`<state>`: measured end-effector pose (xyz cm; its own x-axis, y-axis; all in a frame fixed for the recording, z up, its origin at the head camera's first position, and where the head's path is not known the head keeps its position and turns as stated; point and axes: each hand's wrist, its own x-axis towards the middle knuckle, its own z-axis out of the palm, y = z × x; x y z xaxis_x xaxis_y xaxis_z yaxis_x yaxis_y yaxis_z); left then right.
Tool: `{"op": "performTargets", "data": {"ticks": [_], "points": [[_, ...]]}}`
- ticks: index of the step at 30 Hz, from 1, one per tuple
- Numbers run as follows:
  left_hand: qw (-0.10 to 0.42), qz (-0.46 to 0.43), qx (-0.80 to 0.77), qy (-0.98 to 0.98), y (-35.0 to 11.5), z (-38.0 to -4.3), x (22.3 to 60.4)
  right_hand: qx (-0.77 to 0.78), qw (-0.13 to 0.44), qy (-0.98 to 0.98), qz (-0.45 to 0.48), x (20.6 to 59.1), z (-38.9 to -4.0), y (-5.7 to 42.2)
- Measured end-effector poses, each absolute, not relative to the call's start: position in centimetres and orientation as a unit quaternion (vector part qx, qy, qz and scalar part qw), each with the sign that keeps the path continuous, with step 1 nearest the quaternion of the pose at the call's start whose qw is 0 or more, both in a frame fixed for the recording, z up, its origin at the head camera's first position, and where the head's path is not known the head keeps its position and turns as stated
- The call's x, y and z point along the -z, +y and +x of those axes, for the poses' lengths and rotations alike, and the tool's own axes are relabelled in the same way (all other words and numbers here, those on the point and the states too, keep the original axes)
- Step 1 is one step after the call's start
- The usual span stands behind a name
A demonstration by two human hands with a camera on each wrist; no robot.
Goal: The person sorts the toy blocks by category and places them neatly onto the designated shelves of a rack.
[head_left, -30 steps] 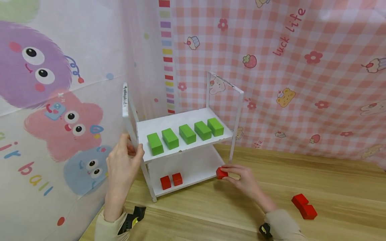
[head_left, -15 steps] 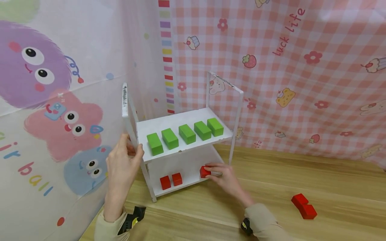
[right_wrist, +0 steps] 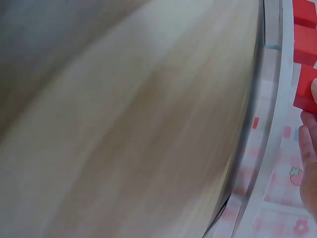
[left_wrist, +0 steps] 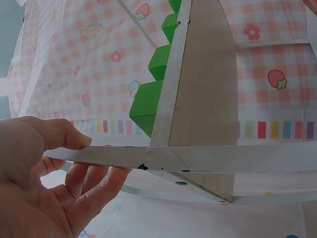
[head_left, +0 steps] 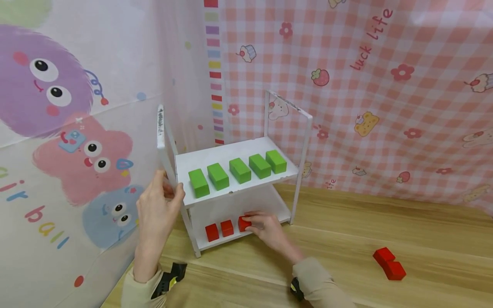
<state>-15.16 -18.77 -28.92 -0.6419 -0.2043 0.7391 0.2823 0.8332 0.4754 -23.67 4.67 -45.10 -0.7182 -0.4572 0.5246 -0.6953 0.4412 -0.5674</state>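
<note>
A white two-tier shelf point(head_left: 215, 152) stands on the wooden table. My left hand point(head_left: 158, 209) grips its front left post; in the left wrist view the thumb lies on one side of the post point(left_wrist: 114, 156) and the fingers curl behind it. With thumb and fingers my right hand point(head_left: 269, 231) pinches a red block point(head_left: 243, 223) at the front of the lower tier. To its left on that tier sit two more red blocks, one in the middle point(head_left: 227, 228) and one nearer the left post point(head_left: 212, 232). Several green blocks point(head_left: 240, 170) stand in a row on the upper tier.
Two red blocks point(head_left: 390, 264) lie against each other on the wooden table point(head_left: 346, 231) at the right. A pink checked cloth point(head_left: 346, 94) hangs behind the shelf, and a white cartoon-printed sheet point(head_left: 115, 171) hangs along the left side.
My right hand has carried the red block leftward from the lower tier's right end to a spot beside the two red blocks there. The left hand has stayed on the post.
</note>
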Motion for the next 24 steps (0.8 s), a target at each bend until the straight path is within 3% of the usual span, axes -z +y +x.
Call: {"op": "performTargets", "data": {"ticks": [24], "points": [[0.422, -0.023, 0.288, -0.859, -18.7, -15.0, 28.8, -0.4, 0.108, -0.844, 0.341, 45.0, -23.5, 3.7]]}}
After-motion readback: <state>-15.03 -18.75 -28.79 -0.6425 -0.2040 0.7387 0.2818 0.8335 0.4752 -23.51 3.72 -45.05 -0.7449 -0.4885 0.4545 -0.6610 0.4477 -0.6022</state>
